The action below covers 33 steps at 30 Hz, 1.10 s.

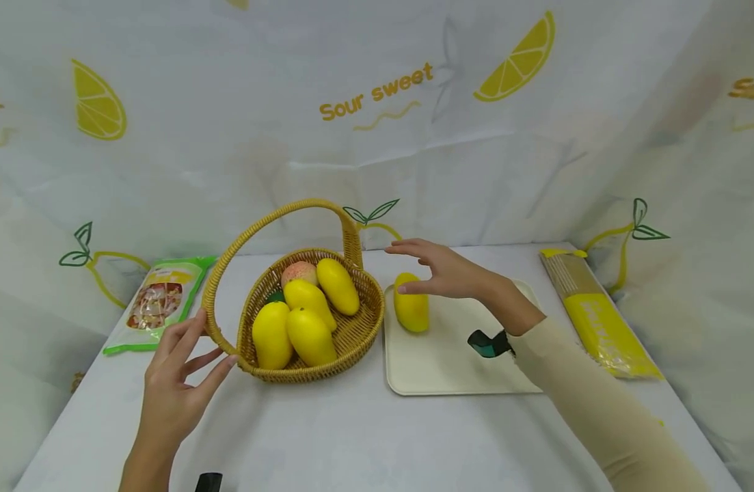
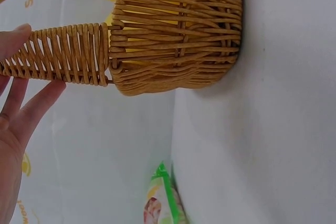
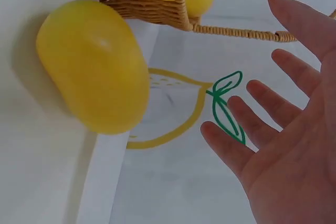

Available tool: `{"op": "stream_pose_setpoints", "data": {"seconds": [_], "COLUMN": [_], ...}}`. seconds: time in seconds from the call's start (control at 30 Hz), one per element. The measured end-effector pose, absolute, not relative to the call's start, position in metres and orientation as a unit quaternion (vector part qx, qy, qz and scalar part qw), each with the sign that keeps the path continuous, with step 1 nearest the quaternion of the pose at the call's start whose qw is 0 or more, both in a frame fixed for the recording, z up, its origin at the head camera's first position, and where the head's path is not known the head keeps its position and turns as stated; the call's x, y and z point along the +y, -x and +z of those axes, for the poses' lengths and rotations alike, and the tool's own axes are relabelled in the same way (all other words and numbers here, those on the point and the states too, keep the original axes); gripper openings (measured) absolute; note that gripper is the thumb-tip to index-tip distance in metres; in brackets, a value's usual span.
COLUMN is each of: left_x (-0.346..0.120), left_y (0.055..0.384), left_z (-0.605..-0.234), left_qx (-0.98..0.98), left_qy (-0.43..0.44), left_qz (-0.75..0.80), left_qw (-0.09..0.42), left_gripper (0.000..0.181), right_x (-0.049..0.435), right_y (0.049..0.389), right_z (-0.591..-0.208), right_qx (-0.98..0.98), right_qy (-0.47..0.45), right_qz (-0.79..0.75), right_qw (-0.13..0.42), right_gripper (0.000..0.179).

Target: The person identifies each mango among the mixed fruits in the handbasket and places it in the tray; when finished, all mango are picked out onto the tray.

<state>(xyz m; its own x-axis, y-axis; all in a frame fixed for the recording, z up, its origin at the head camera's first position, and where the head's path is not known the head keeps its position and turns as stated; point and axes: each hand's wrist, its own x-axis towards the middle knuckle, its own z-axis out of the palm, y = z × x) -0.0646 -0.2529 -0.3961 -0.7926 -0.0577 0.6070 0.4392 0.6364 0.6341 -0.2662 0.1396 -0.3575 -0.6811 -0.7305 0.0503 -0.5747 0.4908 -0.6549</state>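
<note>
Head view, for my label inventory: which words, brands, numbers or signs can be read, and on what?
"Sour sweet": white backdrop
Backdrop lettering at both picture edges: cut off
Yellow packet: lettering too blurred to read
Green-edged packet: print too small to read

Entry to the wicker basket (image 1: pixel 359 335) from above is crossed by its arched handle (image 1: pixel 315 203), held by the left hand (image 1: pixel 176 393); the tray's (image 1: pixel 450 372) near half is left open.

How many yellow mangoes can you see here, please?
5: the left mango, front mango, middle mango and right mango in the basket; the fifth mango on the tray. Others may be hidden beneath.
</note>
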Motion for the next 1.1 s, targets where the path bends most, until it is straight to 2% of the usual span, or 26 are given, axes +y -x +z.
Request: {"op": "stream_pose_setpoints", "data": {"seconds": [0.37, 0.93, 1.1], "left_x": [-0.254, -0.252, -0.252], "left_y": [0.065, 0.065, 0.066], "left_z": [-0.398, -0.398, -0.399], "left_qx": [-0.852, -0.848, -0.844], "left_qy": [0.114, 0.116, 0.122], "left_qz": [-0.408, -0.409, -0.411], "left_qw": [0.308, 0.315, 0.321], "left_gripper": [0.1, 0.101, 0.1], "right_x": [0.107, 0.061, 0.051], "right_y": [0.259, 0.25, 0.246], "right_z": [-0.347, -0.341, -0.343], "right_qx": [0.827, 0.813, 0.806], "right_qy": [0.424, 0.484, 0.501], "right_qz": [-0.344, -0.295, -0.279], "right_qw": [0.136, 0.133, 0.147], "right_gripper": [0.081, 0.082, 0.083]}}
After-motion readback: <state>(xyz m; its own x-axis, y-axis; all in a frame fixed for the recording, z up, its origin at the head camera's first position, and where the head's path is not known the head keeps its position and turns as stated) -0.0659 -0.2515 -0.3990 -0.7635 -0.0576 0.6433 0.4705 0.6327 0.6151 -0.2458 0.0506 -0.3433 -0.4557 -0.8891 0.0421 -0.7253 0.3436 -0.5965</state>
